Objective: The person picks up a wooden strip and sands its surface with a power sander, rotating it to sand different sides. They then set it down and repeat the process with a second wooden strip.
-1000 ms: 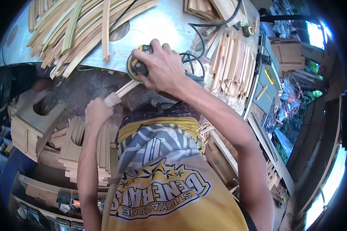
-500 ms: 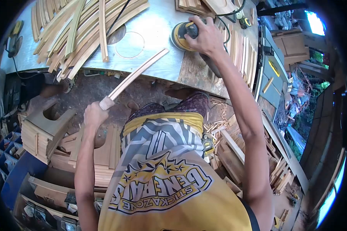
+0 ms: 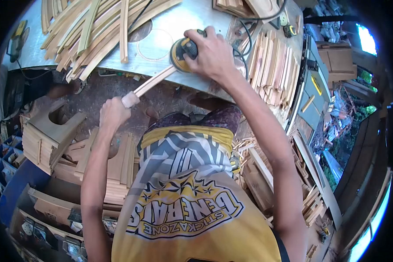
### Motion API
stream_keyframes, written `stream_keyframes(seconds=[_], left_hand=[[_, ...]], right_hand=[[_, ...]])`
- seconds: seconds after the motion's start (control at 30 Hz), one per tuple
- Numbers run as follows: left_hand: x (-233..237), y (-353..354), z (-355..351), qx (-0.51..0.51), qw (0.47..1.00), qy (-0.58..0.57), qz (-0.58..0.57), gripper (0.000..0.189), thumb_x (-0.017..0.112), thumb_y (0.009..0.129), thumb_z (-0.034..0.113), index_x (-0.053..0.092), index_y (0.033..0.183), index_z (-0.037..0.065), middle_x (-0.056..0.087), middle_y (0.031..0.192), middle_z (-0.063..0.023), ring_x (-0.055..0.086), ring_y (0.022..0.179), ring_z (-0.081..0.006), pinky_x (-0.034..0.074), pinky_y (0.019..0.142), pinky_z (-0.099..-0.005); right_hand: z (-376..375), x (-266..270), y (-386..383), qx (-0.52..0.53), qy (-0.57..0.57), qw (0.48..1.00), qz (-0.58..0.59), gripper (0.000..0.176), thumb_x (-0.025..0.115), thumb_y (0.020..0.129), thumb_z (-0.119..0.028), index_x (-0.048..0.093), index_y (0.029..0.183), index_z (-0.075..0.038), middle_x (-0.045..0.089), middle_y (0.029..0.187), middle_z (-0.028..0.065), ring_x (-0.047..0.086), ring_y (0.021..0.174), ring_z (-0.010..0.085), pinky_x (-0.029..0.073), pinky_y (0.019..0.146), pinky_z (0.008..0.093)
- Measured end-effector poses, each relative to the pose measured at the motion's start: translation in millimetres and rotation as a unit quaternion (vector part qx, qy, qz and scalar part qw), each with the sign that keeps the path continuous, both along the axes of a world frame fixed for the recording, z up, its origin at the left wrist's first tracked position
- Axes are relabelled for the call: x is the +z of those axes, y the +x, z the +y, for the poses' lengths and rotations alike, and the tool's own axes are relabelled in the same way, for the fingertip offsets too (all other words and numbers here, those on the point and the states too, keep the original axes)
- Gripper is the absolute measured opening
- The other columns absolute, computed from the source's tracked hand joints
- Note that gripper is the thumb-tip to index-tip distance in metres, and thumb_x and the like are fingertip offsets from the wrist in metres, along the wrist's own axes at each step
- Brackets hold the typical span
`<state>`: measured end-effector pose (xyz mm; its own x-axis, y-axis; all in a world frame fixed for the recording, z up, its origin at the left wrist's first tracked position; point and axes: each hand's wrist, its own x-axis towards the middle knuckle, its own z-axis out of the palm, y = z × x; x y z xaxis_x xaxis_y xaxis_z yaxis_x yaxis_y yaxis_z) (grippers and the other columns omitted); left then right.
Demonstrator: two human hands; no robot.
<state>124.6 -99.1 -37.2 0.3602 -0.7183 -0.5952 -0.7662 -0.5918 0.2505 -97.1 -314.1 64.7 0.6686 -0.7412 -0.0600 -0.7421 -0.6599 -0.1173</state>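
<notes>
Wrapped round the near end of a thin wooden strip (image 3: 155,82), my left hand (image 3: 115,114) is closed, with a pale covering over the finger or thumb at the grip. The strip slants up and right to the table's front edge. My right hand (image 3: 212,54) grips a yellow and black orbital sander (image 3: 179,54) from above. The sander's round pad lies over the strip's far end and hides it. Beneath the sander is the silvery tabletop (image 3: 192,81), with a circle outline (image 3: 155,45) just left of it.
Many curved wooden strips (image 3: 83,37) are heaped on the table's left. Straight strips (image 3: 273,65) lie at the right, near a tape measure (image 3: 289,30). A black cable (image 3: 248,41) runs behind the sander. Cut panels (image 3: 43,144) are stacked on the floor at left.
The sander in my right hand has moved left and down onto the strip's far end. My left hand has raised the strip slightly and shifted it right.
</notes>
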Motion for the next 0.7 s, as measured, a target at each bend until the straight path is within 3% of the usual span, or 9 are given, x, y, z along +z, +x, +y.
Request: stream_keyframes(seconds=[0.1,0.13,0.5,0.57,0.7], left_hand=[[-1.1,1.2,-3.5,-0.001,1.000,-0.005,0.001,0.029,0.068,0.083,0.022,0.076,0.103,0.002,0.072,0.102,-0.0295,0.070,0.101,-0.0450,0.055,0.090,-0.0534],[0.9,2.4,-2.9,-0.004,1.000,-0.006,0.011,0.030,0.069,0.083,0.023,0.076,0.103,0.002,0.072,0.102,-0.0293,0.070,0.101,-0.0451,0.055,0.089,-0.0535],[-15.8,6.3,0.3,-0.020,0.998,-0.055,0.017,0.029,0.075,0.080,0.023,0.076,0.098,0.001,0.072,0.097,-0.0295,0.070,0.099,-0.0451,0.055,0.088,-0.0535],[-3.5,0.1,4.5,0.029,0.996,-0.074,0.030,0.027,0.077,0.078,0.020,0.076,0.097,0.000,0.072,0.095,-0.0295,0.070,0.096,-0.0458,0.057,0.086,-0.0532],[-18.6,12.0,14.7,0.041,0.996,-0.072,-0.011,0.031,0.080,0.075,0.022,0.077,0.097,0.000,0.072,0.094,-0.0294,0.070,0.096,-0.0458,0.057,0.085,-0.0529]], right_hand=[[-18.5,-2.9,-7.7,-0.006,-0.037,0.999,-0.009,0.053,0.076,0.080,-0.040,0.062,0.129,-0.026,0.059,0.106,0.0221,0.068,0.091,0.0453,0.059,0.078,0.0527],[-26.5,-4.9,-12.5,-0.011,-0.035,0.999,-0.012,0.052,0.076,0.080,-0.037,0.061,0.128,-0.027,0.059,0.110,0.0238,0.068,0.093,0.0468,0.060,0.071,0.0519],[-51.0,-11.1,-22.9,-0.077,-0.041,0.996,-0.030,0.054,0.074,0.081,-0.040,0.058,0.131,-0.029,0.059,0.116,0.0245,0.068,0.096,0.0481,0.059,0.078,0.0550],[-57.0,-11.3,-23.5,-0.076,-0.049,0.996,0.000,0.056,0.074,0.080,-0.042,0.058,0.132,-0.026,0.061,0.113,0.0222,0.069,0.096,0.0433,0.058,0.082,0.0525],[-96.0,-13.8,-36.0,-0.112,-0.064,0.992,-0.002,0.059,0.074,0.080,-0.041,0.057,0.135,-0.027,0.059,0.119,0.0243,0.067,0.104,0.0468,0.058,0.086,0.0516]])
